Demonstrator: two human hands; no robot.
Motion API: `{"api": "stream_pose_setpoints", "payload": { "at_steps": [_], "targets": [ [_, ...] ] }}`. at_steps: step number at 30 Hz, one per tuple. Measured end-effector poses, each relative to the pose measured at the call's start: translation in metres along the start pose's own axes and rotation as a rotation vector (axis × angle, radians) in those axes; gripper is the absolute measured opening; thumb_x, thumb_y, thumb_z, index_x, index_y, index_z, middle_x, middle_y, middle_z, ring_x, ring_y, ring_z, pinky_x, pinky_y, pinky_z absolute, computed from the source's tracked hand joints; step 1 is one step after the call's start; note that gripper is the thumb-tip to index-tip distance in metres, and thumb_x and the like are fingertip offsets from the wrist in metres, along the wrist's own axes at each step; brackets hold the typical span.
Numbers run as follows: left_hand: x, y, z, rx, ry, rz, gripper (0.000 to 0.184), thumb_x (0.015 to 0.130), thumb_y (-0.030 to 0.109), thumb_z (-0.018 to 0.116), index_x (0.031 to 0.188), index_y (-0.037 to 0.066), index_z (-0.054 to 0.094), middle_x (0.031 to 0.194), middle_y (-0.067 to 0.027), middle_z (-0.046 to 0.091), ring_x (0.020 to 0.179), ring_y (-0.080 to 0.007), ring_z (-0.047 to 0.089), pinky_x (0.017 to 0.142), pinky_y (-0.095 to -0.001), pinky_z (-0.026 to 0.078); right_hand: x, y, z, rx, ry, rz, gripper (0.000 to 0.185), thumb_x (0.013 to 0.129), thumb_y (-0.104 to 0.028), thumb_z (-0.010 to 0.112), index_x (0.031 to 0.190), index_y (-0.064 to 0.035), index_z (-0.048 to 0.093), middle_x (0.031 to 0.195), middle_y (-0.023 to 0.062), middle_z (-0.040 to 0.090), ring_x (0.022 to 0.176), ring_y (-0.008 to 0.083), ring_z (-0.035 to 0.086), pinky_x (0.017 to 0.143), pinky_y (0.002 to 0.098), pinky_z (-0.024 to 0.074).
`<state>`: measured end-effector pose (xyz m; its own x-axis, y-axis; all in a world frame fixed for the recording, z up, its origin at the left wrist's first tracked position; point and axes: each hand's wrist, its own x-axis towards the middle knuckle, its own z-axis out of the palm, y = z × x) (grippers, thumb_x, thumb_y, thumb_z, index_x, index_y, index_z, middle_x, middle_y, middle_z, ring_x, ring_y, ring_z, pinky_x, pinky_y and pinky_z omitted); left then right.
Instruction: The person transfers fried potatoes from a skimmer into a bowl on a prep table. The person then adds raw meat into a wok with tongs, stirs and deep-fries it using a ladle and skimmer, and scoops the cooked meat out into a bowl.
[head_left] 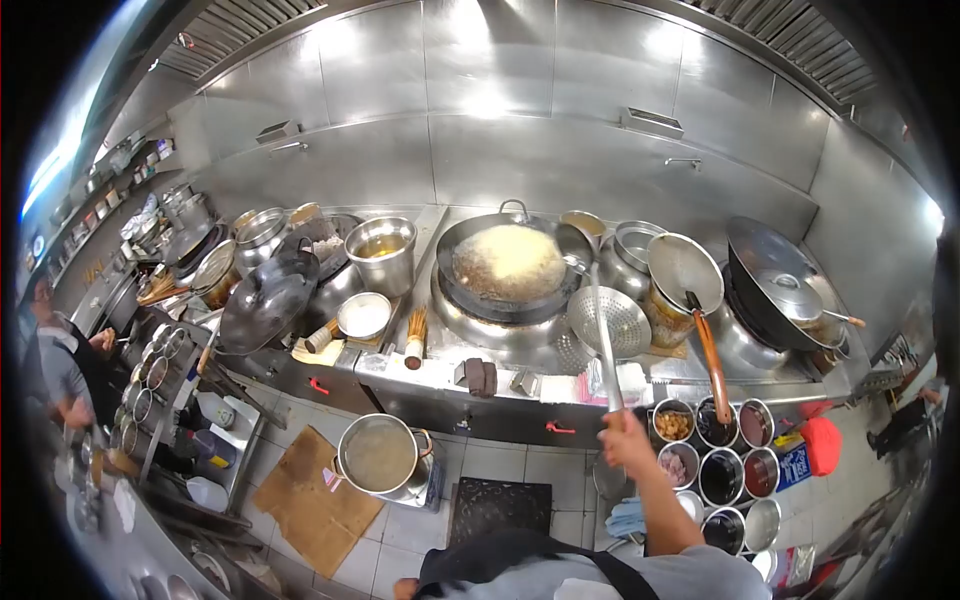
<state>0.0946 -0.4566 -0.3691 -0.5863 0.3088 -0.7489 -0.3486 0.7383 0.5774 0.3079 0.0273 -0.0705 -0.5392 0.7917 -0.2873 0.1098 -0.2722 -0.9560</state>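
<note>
My right hand (627, 445) is wrapped round the handle end of a long metal wok ladle (603, 345). The ladle reaches forward over a perforated strainer (625, 318) to the right rim of a large wok (462, 295). Its head is hard to make out there. Pale, foamy liquid (510, 258) fills the middle of the wok, which sits on a round burner. Only a small part of my left hand (405, 588) shows at the bottom edge, beside my dark apron; its fingers are hidden.
Left of the wok stand a pot of yellowish liquid (381, 246) and a white bowl (364, 316). A fine-mesh skimmer (685, 272) rests on a container at right. Ingredient tins (721, 477) stand near my right arm. A stockpot (377, 453) is below. Another person (65, 355) stands far left.
</note>
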Motion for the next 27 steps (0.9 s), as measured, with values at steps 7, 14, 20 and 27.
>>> {"api": "stream_pose_setpoints", "payload": {
  "at_steps": [7, 14, 20, 27],
  "targets": [
    [0.003, 0.051, 0.034, 0.191, 0.017, 0.080, 0.017, 0.078, 0.019, 0.058, 0.085, 0.004, 0.064, 0.077, -0.0131, 0.065, 0.073, -0.0262, 0.064, 0.057, -0.0374, 0.052, 0.043, -0.034, 0.083, 0.535, -0.628, 0.190, 0.041, 0.082, -0.009, 0.061, 0.117, -0.0098, 0.039, 0.068, 0.0029, 0.048, 0.043, 0.0090, 0.043, 0.037, 0.0240, 0.0350],
    [-0.008, 0.075, 0.028, -0.003, 0.199, 0.099, 0.019, 0.077, 0.020, 0.060, 0.087, 0.005, 0.065, 0.080, -0.0113, 0.067, 0.078, -0.0264, 0.065, 0.064, -0.0372, 0.053, 0.090, -0.052, 0.125, 0.268, -0.481, 0.092, 0.046, 0.083, -0.008, 0.059, 0.122, -0.0116, 0.035, 0.067, 0.0036, 0.047, 0.040, 0.0108, 0.042, 0.032, 0.0265, 0.0320],
    [-0.005, 0.071, 0.046, 0.142, 0.034, 0.037, 0.020, 0.078, 0.019, 0.059, 0.091, 0.006, 0.065, 0.079, -0.0106, 0.066, 0.075, -0.0247, 0.064, 0.061, -0.0361, 0.052, 0.212, -0.090, 0.101, -0.800, 0.141, -0.599, 0.043, 0.085, -0.021, 0.052, 0.121, -0.0060, 0.033, 0.084, 0.0196, 0.058, 0.060, 0.0311, 0.059, 0.055, 0.0394, 0.0470],
    [-0.009, 0.078, 0.038, 0.161, -0.012, -0.015, 0.021, 0.079, 0.019, 0.057, 0.094, 0.006, 0.064, 0.078, -0.0097, 0.065, 0.070, -0.0226, 0.063, 0.057, -0.0349, 0.051, 0.248, -0.119, 0.087, -0.338, -0.122, 0.056, 0.041, 0.082, -0.009, 0.052, 0.118, -0.0064, 0.034, 0.074, 0.0144, 0.054, 0.052, 0.0228, 0.054, 0.040, 0.0383, 0.0405]
  ]
}}
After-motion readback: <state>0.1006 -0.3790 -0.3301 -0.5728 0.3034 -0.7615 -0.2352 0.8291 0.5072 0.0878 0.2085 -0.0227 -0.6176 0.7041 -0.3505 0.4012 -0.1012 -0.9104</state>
